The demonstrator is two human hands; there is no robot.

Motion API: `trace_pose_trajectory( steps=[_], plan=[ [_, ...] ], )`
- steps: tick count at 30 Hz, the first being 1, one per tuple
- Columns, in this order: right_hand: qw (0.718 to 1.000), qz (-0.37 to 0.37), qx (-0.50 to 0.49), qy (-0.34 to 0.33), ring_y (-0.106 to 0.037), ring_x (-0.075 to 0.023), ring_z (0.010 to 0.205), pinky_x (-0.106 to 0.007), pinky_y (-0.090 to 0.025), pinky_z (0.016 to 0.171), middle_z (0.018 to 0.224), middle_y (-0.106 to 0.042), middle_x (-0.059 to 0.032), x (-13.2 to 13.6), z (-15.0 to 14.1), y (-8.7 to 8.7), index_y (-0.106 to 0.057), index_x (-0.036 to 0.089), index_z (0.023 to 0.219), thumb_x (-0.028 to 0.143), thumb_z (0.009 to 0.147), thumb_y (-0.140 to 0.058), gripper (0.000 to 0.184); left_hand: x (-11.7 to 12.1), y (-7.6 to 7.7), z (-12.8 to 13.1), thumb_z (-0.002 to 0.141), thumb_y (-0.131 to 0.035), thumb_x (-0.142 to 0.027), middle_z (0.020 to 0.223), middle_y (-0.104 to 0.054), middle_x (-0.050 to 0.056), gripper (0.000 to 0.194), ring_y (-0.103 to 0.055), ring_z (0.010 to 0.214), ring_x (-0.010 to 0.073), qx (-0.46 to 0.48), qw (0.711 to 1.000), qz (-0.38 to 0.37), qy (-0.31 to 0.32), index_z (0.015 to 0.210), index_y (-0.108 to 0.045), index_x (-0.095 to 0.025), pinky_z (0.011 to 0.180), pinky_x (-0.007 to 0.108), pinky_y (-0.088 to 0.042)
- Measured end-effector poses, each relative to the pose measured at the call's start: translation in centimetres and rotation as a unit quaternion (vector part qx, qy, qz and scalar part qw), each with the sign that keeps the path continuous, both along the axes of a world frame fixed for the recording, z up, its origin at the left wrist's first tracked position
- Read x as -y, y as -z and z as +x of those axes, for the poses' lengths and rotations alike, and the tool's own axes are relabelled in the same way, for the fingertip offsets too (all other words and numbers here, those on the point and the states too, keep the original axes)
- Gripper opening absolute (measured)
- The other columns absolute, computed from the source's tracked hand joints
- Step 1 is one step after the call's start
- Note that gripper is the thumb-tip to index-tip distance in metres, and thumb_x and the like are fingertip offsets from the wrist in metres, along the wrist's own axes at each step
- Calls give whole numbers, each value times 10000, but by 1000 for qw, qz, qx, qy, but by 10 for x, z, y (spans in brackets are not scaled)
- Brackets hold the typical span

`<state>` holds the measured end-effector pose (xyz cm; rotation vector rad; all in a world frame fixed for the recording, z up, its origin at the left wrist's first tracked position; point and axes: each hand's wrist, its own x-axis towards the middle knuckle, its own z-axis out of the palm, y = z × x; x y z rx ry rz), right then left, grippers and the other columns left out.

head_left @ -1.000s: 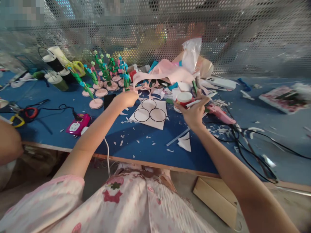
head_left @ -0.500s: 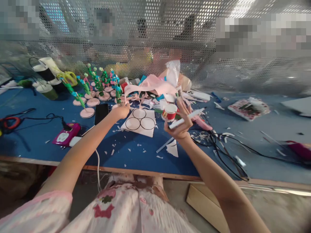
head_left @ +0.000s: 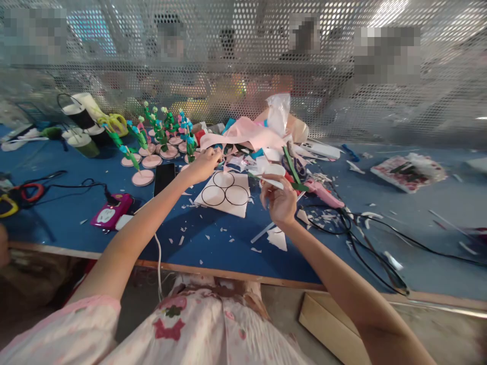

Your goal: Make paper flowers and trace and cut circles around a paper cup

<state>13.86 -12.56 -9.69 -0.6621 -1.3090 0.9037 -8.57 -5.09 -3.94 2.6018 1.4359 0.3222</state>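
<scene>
- Here's the circle-marked sheet [head_left: 224, 195], flat on the blue table [head_left: 213, 248], three black rings on its face; everything else gets placed from it.
- Left hand [head_left: 207, 165], just beyond the sheet's far left corner; fingers curled in near the edge of the pink material [head_left: 247, 133]; whether they grasp anything, I cannot tell.
- Right hand [head_left: 280, 203], just right of the sheet; it's grasping a flat white piece [head_left: 273, 181], thumb and fingers around it, raised above the table.
- Beyond the sheet, the pink material tops a heap of scraps; a clear plastic bag [head_left: 279, 114] stands up behind it.
- Off to the right, a green strip [head_left: 291, 163], then a pink glue gun [head_left: 327, 195] with a black cord [head_left: 365, 248] trailing away; farther right, a patterned packet [head_left: 409, 173].
- Left of the sheet, a dark phone [head_left: 164, 177]; farther left, a magenta power adapter [head_left: 112, 210]; far left, green-stemmed flowers [head_left: 129, 156] upright on pink discs [head_left: 142, 177].
- Toward the near right, a translucent stick [head_left: 262, 232] and a white offcut [head_left: 277, 238], among small scattered clippings.
</scene>
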Motion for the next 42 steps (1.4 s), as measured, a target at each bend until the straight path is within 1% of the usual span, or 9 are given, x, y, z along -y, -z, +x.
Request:
trace_pose_trajectory(
  steps=[2, 7, 15, 20, 23, 28, 30, 38, 42],
  plan=[
    [997, -41, -33, -53, -413, -133, 410, -239, -289, 341, 554, -488, 3, -6, 0, -4, -607, 203, 924, 519, 816, -333, 432, -1, 1, 5, 888, -373, -148, 1159, -494, 163, 201, -543, 1048, 251, 121, 993, -7, 13, 1013, -529, -144, 909, 406, -459],
    [984, -116, -59, -125, -433, -157, 478, -288, -385, 454, 577, -503, -20, -13, 6, -8, -601, 175, 956, 470, 765, -331, 443, 0, 5, 12, 866, -453, -202, 1002, -575, 73, 64, -643, 804, 147, 297, 937, -175, 50, 913, -495, -192, 729, 284, -534],
    [972, -158, -37, -171, -504, -192, 558, -330, -436, 509, 646, -539, -50, -9, 7, -12, -530, 178, 962, 442, 750, -307, 405, 10, -2, 20, 681, -673, -145, 818, -656, 66, 178, -639, 813, 203, 278, 955, -100, 32, 829, -579, -177, 762, 325, -499],
    [967, -151, -80, -188, -521, -183, 572, -320, -447, 517, 678, -557, -49, -9, 6, -9, -556, 178, 972, 387, 763, -324, 376, 12, -5, 22, 725, -665, -174, 833, -668, 48, 147, -640, 854, 192, 304, 946, -95, 60, 863, -616, -191, 805, 317, -488],
    [960, -169, -131, -183, -546, -179, 608, -310, -456, 530, 732, -598, -63, -11, 9, -6, -604, 188, 889, 375, 753, -376, 324, 7, -1, 24, 777, -618, -162, 920, -668, 46, 102, -642, 890, 165, 423, 897, -127, 31, 871, -585, -186, 817, 290, -488],
    [969, -154, -110, -156, -561, -167, 587, -290, -465, 516, 673, -612, -51, -13, 7, -2, -618, 203, 785, 503, 837, -403, 373, 6, 6, 35, 871, -514, -154, 827, -652, 35, 125, -664, 808, 150, 620, 727, -286, -74, 760, -459, -174, 761, 316, -502],
    [970, -156, -104, -156, -564, -154, 578, -271, -459, 505, 652, -613, -39, -11, 5, -1, -632, 207, 789, 541, 828, -457, 379, 9, 9, 38, 881, -518, -173, 813, -657, 34, 133, -664, 819, 152, 629, 703, -327, -62, 760, -460, -170, 800, 342, -494],
    [959, -196, -122, -164, -566, -126, 558, -248, -467, 513, 618, -620, -27, -7, -1, -2, -660, 198, 778, 536, 803, -567, 352, 19, 14, 45, 849, -555, -216, 746, -623, 15, 179, -641, 802, 143, 604, 728, -325, 7, 736, -422, -177, 770, 319, -489],
    [961, -193, -113, -163, -567, -121, 557, -251, -464, 508, 630, -618, -19, -8, -1, 0, -628, 200, 772, 541, 814, -575, 347, 15, 9, 38, 812, -597, -272, 710, -555, -21, 222, -604, 722, 127, 516, 824, -224, 70, 736, -403, -193, 689, 268, -447]
  ],
)
